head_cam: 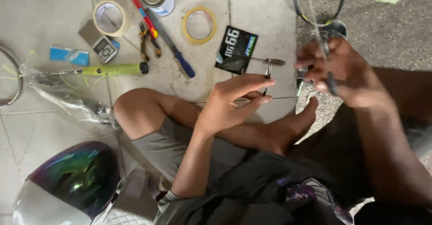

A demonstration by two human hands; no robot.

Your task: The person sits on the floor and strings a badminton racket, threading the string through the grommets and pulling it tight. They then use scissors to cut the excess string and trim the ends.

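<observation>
The left hand (229, 101) is pinching a small metal tool (267, 74) in its grip, while the right hand (346, 72) (blurry) is gripping thin dark pliers (327, 65).

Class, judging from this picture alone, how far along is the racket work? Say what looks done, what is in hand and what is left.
Done: tools are laid out on the floor, with tape rolls, pliers and a string packet. In hand: the left hand pinches a small metal tool; the right hand, blurred, grips another tool at a racket head. Left: how much stringing remains cannot be told.

Soft daylight, motion blur at right.
</observation>
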